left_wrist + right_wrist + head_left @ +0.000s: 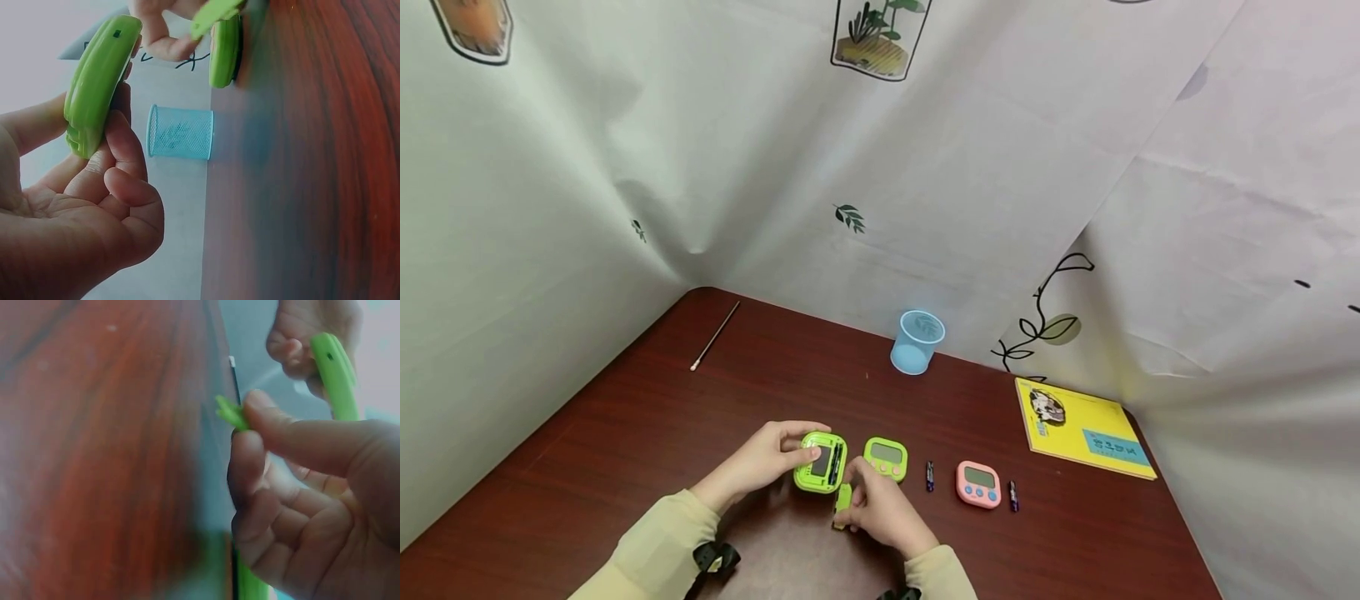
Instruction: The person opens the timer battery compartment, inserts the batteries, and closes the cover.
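Observation:
My left hand (769, 458) grips a green timer (821, 463) by its edges, back side up, with the open battery bay showing a dark battery. The left wrist view shows that timer (97, 81) edge-on between my fingers. My right hand (880, 508) pinches a small green battery cover (842, 498) just below the timer; in the right wrist view the cover (230, 412) sits between thumb and forefinger. A second green timer (886, 457) lies face up beside it, then a battery (929, 475), a pink timer (978, 484) and another battery (1013, 496).
A blue mesh cup (916, 342) stands at the back of the brown table (625, 433). A yellow booklet (1082, 427) lies at the right. A thin white stick (715, 336) rests at the back left. White printed cloth walls surround the table.

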`<state>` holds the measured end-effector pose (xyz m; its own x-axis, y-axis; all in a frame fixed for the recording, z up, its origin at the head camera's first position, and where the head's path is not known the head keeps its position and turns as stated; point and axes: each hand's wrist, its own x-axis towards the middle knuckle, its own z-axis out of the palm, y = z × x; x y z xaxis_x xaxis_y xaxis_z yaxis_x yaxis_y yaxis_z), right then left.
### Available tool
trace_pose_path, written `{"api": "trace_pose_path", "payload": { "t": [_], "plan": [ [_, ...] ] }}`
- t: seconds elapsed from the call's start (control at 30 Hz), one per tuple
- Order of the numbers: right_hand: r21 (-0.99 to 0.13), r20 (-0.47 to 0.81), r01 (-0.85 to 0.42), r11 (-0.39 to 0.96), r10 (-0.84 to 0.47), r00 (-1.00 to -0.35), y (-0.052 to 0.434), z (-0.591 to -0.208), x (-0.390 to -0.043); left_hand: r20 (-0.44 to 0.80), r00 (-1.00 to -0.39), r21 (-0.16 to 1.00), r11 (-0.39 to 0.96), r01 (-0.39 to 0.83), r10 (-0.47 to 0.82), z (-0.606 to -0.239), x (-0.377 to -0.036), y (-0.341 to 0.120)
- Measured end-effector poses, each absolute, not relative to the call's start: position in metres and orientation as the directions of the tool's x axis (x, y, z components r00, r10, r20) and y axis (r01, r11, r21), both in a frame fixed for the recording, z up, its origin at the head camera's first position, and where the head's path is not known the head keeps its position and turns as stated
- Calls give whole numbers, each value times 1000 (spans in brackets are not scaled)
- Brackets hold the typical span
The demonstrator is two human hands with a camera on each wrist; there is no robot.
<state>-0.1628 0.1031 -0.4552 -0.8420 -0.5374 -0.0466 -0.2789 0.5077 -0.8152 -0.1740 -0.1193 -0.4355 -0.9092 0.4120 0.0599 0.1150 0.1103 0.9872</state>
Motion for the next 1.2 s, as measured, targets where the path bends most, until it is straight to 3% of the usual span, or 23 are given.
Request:
{"api": "trace_pose_path", "payload": {
  "t": [0.23, 0.7, 0.97, 1.2],
  "plan": [
    [-918, -32, -188, 349, -539, -842, 108, -439, -161, 69, -908, 985, 117, 127, 412, -437, -174, -121],
    [-989, 12, -86, 119, -516, -856, 115, -435, -170, 84, -892, 987, 85, 135, 444, -437, -173, -117],
    [-980, 80, -152, 126, -448, -891, 109, -435, -170, 92, -889, 988, 72, 139, 448, -436, -173, -113],
    [-984, 32, -102, 147, -416, -909, 107, -430, -169, 97, -886, 988, 64, 141, 453, -437, -172, -111]
  ]
}}
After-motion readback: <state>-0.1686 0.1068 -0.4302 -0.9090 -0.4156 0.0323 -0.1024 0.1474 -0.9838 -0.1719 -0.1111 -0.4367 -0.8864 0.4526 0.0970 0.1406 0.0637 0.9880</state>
